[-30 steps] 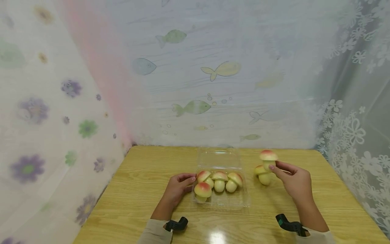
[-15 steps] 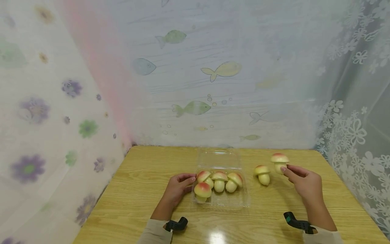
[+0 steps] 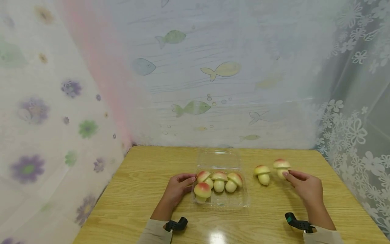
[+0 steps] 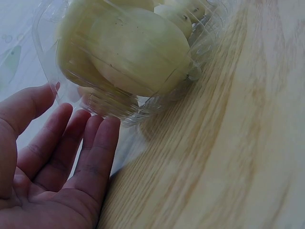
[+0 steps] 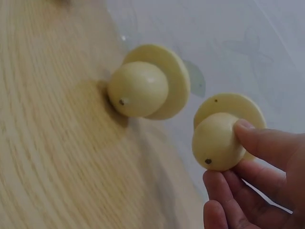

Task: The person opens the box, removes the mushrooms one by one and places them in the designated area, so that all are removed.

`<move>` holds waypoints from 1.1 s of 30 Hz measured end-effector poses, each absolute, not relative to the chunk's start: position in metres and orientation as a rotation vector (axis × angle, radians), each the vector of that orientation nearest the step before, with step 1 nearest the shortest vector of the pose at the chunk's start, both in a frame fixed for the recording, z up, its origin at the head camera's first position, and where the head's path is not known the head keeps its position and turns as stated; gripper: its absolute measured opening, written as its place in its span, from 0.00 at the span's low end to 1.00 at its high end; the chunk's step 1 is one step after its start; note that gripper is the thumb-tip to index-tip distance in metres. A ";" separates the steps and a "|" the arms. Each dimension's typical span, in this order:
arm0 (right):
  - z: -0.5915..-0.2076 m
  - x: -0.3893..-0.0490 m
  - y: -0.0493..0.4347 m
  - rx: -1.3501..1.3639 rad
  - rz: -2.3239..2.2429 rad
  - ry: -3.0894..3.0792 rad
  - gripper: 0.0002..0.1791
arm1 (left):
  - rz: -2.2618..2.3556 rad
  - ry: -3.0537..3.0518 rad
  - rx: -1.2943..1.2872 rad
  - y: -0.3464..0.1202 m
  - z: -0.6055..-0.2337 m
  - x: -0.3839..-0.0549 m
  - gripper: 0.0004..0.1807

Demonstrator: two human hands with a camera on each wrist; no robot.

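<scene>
My right hand pinches the stem of a toy mushroom with a red-tinged cap, held upright at the right. Another such mushroom stands just left of it; the right wrist view shows both pale, rounded stems, the held mushroom between thumb and fingers. At the middle is a clear plastic clamshell box, lid raised at the back. Inside, three mushrooms form a back row, with one mushroom in front at left. My left hand touches the box's left rim, fingers fairly straight in the left wrist view.
The wooden table carries everything. A fish-patterned curtain hangs behind it, with flowered curtains at both sides. Black camera mounts sit on both wrists, including the right mount.
My right hand has moved right with its mushroom, away from the standing one, and then lowered it slightly. The left hand and the box have stayed in place.
</scene>
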State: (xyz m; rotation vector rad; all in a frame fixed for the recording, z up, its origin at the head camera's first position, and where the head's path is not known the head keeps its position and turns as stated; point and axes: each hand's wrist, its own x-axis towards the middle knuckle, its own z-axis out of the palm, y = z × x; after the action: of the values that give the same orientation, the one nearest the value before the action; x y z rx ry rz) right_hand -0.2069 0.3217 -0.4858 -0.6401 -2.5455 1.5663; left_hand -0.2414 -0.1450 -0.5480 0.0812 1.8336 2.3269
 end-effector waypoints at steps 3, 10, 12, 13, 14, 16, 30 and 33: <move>-0.490 -0.208 0.324 -0.652 1.512 -2.570 0.43 | 2.329 1.837 0.089 -0.145 -0.548 -0.241 0.20; -0.499 -0.210 0.327 -0.672 1.570 -2.570 0.43 | 2.322 1.849 0.103 -0.145 -0.548 -0.241 0.20; -0.501 -0.210 0.327 -0.683 1.553 -2.570 0.42 | 2.325 1.846 0.091 -0.145 -0.548 -0.241 0.20; -0.502 -0.211 0.327 -0.688 1.538 -2.571 0.42 | 2.323 1.849 0.091 -0.145 -0.548 -0.241 0.21; -0.503 -0.211 0.327 -0.694 1.519 -2.574 0.41 | 2.320 1.852 0.091 -0.145 -0.548 -0.241 0.21; -0.504 -0.210 0.326 -0.705 1.482 -2.581 0.40 | 2.313 1.858 0.095 -0.146 -0.548 -0.241 0.21; -0.507 -0.212 0.328 -0.702 1.368 -2.653 0.39 | 2.308 1.862 0.098 -0.146 -0.549 -0.242 0.20; -0.507 -0.213 0.328 -0.685 1.364 -2.656 0.39 | 2.308 1.865 0.101 -0.146 -0.548 -0.242 0.20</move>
State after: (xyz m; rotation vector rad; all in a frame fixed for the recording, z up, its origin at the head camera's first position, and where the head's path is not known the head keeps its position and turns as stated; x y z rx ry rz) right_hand -0.2130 0.3276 -0.5074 -0.6850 -2.6565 1.3636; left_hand -0.2418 -0.1461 -0.5481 0.1008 1.8645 2.3075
